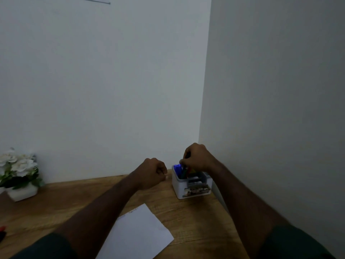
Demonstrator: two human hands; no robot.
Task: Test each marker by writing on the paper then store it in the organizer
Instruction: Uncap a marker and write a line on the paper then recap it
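Your wooden tabletop (196, 227) runs into the corner where two pale walls meet. Near its front edge lies the white sheet of paper (138, 234), turned at an angle, with a faint mark near its far corner. At the left edge sits a white pot of white flowers (18, 172), close to the back wall. The white organizer (188, 186) stands in the far right corner, a blue marker (177, 169) and other coloured ones upright in its back compartment. Your right hand (199, 157) is over that compartment, fingers closed around a dark marker (184, 171) whose lower end is inside the organizer. Your left hand (153, 172) hovers just left of the organizer, curled into a loose fist; you cannot tell whether it holds anything. A red object (2, 228) shows at the left edge.
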